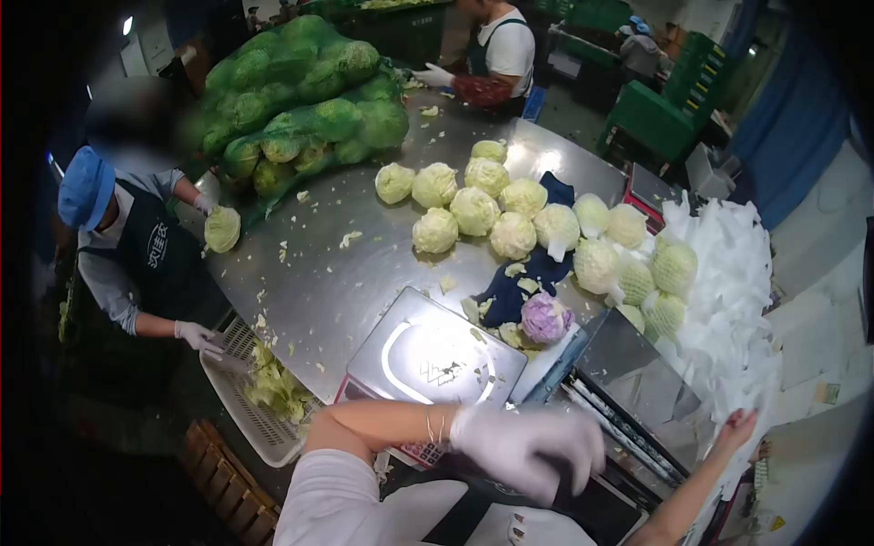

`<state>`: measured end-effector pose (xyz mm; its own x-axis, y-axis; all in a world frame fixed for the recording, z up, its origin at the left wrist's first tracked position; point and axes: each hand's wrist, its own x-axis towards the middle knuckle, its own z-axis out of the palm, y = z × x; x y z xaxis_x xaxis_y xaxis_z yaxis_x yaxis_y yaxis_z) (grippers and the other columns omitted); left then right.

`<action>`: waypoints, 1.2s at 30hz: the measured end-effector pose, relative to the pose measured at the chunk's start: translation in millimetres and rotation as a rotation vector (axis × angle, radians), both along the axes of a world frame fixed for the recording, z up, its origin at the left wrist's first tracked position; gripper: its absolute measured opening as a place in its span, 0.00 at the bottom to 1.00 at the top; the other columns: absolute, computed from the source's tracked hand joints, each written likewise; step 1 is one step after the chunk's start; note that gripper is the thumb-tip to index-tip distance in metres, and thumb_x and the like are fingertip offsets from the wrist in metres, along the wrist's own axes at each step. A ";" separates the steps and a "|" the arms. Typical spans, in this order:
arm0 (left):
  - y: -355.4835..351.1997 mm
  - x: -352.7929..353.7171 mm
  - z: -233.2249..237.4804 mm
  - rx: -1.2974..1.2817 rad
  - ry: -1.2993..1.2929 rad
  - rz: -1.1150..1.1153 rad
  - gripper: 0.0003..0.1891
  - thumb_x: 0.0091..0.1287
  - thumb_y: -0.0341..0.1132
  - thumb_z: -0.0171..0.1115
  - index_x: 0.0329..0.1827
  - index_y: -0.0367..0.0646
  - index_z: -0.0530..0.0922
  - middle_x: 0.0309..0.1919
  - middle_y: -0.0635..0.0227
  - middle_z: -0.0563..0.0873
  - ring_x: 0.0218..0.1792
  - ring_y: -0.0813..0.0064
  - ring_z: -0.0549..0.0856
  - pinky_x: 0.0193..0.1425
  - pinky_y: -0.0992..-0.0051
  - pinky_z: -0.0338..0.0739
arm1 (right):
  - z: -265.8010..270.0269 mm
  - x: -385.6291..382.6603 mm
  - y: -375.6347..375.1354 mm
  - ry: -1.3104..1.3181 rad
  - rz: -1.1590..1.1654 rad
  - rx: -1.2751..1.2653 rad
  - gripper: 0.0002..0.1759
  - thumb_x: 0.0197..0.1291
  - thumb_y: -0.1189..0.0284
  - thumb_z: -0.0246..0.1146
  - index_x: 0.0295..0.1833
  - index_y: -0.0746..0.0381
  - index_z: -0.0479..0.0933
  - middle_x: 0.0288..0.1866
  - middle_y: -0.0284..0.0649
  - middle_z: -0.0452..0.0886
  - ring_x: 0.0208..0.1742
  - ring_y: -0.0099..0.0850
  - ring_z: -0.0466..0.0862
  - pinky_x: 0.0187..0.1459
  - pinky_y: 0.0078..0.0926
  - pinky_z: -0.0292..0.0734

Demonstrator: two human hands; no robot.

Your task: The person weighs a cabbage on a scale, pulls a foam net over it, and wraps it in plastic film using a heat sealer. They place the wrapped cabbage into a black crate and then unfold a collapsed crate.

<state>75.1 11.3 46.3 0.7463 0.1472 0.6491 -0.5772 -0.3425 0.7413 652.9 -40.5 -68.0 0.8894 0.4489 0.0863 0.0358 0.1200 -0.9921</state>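
My left hand [528, 446], in a white glove and blurred by motion, is over the near side of the scale [437, 350]. Its fingers look loosely bent and apart, with nothing visible in them. On the right, my right hand [736, 426] is closed at the edge of a heap of white foam net sleeves [724, 291], apparently gripping one. Trimmed pale cabbages [474, 211] sit in a group on the metal table [309, 264]. Several cabbages beside the heap wear foam nets [672, 264]. A purple cabbage [546, 317] rests beyond the scale on dark blue cloth [528, 284].
Green mesh sacks of cabbages [300, 109] are piled at the far left. A co-worker [137, 246] on the left holds a cabbage [222, 228] above a white basket [238, 382] of leaves. Another person [501, 55] stands at the back. A metal-topped machine [637, 373] borders the table.
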 end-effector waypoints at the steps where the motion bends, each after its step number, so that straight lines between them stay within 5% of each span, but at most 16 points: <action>1: 34.4 -9.8 -29.8 -0.131 0.130 0.327 0.16 0.51 0.37 0.66 0.42 0.43 0.76 0.45 0.60 0.74 0.49 0.64 0.74 0.54 0.67 0.68 | 8.9 14.7 -1.5 0.027 0.060 0.030 0.22 0.60 0.63 0.55 0.58 0.60 0.66 0.38 0.34 0.72 0.24 0.24 0.69 0.23 0.20 0.64; 2: 73.1 -23.0 -57.8 -0.235 0.284 0.637 0.22 0.49 0.38 0.67 0.48 0.42 0.74 0.46 0.59 0.74 0.48 0.67 0.75 0.55 0.72 0.69 | 16.8 21.6 -5.7 0.053 0.116 0.060 0.22 0.61 0.61 0.54 0.58 0.59 0.66 0.36 0.32 0.71 0.21 0.20 0.66 0.19 0.16 0.61; 3: 117.5 -36.0 -94.5 -0.080 0.399 0.934 0.28 0.48 0.38 0.68 0.54 0.43 0.71 0.49 0.58 0.74 0.49 0.69 0.75 0.57 0.71 0.68 | 26.0 2.3 -6.5 -0.070 0.066 -0.125 0.22 0.61 0.60 0.54 0.57 0.59 0.65 0.35 0.30 0.70 0.20 0.18 0.64 0.18 0.14 0.58; 4: 155.0 -55.2 -120.0 -0.056 0.569 1.058 0.33 0.44 0.42 0.71 0.56 0.45 0.69 0.50 0.56 0.73 0.50 0.62 0.75 0.58 0.67 0.68 | 40.9 -39.8 0.5 -0.195 0.014 -0.310 0.22 0.62 0.59 0.54 0.57 0.59 0.65 0.33 0.29 0.69 0.20 0.16 0.63 0.17 0.13 0.56; 5: 182.2 -72.1 -111.8 0.332 0.927 1.315 0.40 0.39 0.47 0.73 0.58 0.45 0.68 0.53 0.51 0.71 0.54 0.54 0.72 0.59 0.62 0.66 | 52.8 -70.7 6.0 -0.316 -0.037 -0.492 0.23 0.62 0.58 0.54 0.57 0.59 0.65 0.32 0.28 0.68 0.19 0.14 0.61 0.15 0.11 0.54; 7: 252.0 -93.9 -160.8 0.118 1.051 1.433 0.47 0.35 0.51 0.74 0.60 0.43 0.65 0.56 0.44 0.68 0.58 0.48 0.68 0.62 0.61 0.63 | 64.0 -96.6 2.0 -0.329 -0.039 -0.465 0.22 0.61 0.59 0.55 0.57 0.59 0.65 0.29 0.27 0.67 0.19 0.13 0.61 0.15 0.11 0.53; 9: 299.1 -99.2 -189.4 0.415 1.032 1.602 0.51 0.33 0.54 0.74 0.63 0.41 0.61 0.58 0.40 0.65 0.59 0.47 0.66 0.64 0.62 0.62 | 65.8 -125.8 -6.0 -0.377 -0.074 -0.406 0.21 0.61 0.60 0.55 0.56 0.59 0.65 0.27 0.26 0.67 0.19 0.13 0.62 0.15 0.11 0.53; 12: 361.2 -86.3 -208.2 0.215 1.034 1.700 0.52 0.35 0.56 0.71 0.64 0.43 0.59 0.58 0.41 0.67 0.56 0.47 0.71 0.62 0.62 0.65 | 78.7 -167.2 -19.6 -0.349 0.102 -0.447 0.19 0.61 0.62 0.54 0.56 0.56 0.66 0.32 0.27 0.71 0.20 0.13 0.65 0.15 0.11 0.55; 13: 377.5 -83.9 -209.0 -0.029 1.033 1.739 0.52 0.35 0.56 0.72 0.64 0.44 0.60 0.57 0.42 0.69 0.56 0.47 0.72 0.62 0.62 0.65 | 81.8 -178.1 -21.8 -0.322 0.112 -0.457 0.19 0.61 0.62 0.54 0.56 0.56 0.66 0.33 0.28 0.72 0.21 0.13 0.66 0.15 0.10 0.56; 16: 404.1 -78.9 -206.7 -0.501 1.066 1.734 0.51 0.34 0.57 0.72 0.63 0.45 0.61 0.54 0.46 0.74 0.55 0.48 0.74 0.60 0.62 0.67 | 84.8 -190.1 -43.6 -0.333 0.029 -0.456 0.19 0.61 0.63 0.54 0.57 0.55 0.66 0.38 0.30 0.74 0.26 0.14 0.70 0.16 0.09 0.57; 21: 415.8 -93.1 -228.0 -0.419 1.009 1.612 0.46 0.36 0.54 0.72 0.60 0.46 0.65 0.47 0.52 0.80 0.52 0.53 0.77 0.55 0.65 0.72 | 70.1 -166.1 -117.3 -0.335 -0.025 -0.435 0.20 0.59 0.59 0.55 0.56 0.51 0.67 0.51 0.30 0.71 0.47 0.26 0.72 0.31 0.25 0.69; 23: 402.4 -96.5 -236.2 -0.374 0.874 1.653 0.40 0.37 0.49 0.72 0.56 0.45 0.68 0.47 0.48 0.78 0.49 0.54 0.79 0.54 0.65 0.73 | 67.0 -171.8 -135.2 -0.233 -0.175 -0.474 0.21 0.60 0.59 0.56 0.57 0.52 0.66 0.50 0.31 0.72 0.47 0.26 0.73 0.32 0.26 0.71; 28: 356.8 -98.6 -221.8 -0.227 0.665 1.643 0.38 0.38 0.44 0.73 0.55 0.42 0.69 0.49 0.48 0.77 0.50 0.56 0.77 0.56 0.67 0.71 | 68.4 -203.6 -128.4 -0.205 -0.066 -0.318 0.19 0.60 0.64 0.57 0.55 0.58 0.67 0.45 0.33 0.75 0.43 0.23 0.75 0.38 0.20 0.71; 32: 302.4 -107.5 -178.4 -0.365 0.261 1.423 0.39 0.40 0.36 0.73 0.58 0.35 0.66 0.50 0.54 0.76 0.51 0.65 0.76 0.58 0.71 0.69 | 61.2 -180.7 -144.4 -0.341 0.019 -0.288 0.18 0.57 0.72 0.60 0.52 0.65 0.67 0.44 0.37 0.75 0.43 0.23 0.75 0.45 0.19 0.70; 36: 212.2 -118.9 -122.6 -0.251 0.339 1.179 0.40 0.41 0.36 0.72 0.60 0.36 0.64 0.53 0.54 0.73 0.54 0.65 0.73 0.60 0.70 0.67 | 55.3 -167.6 -142.2 -0.539 -0.008 -0.239 0.18 0.55 0.80 0.58 0.53 0.66 0.67 0.45 0.37 0.74 0.44 0.24 0.74 0.50 0.20 0.68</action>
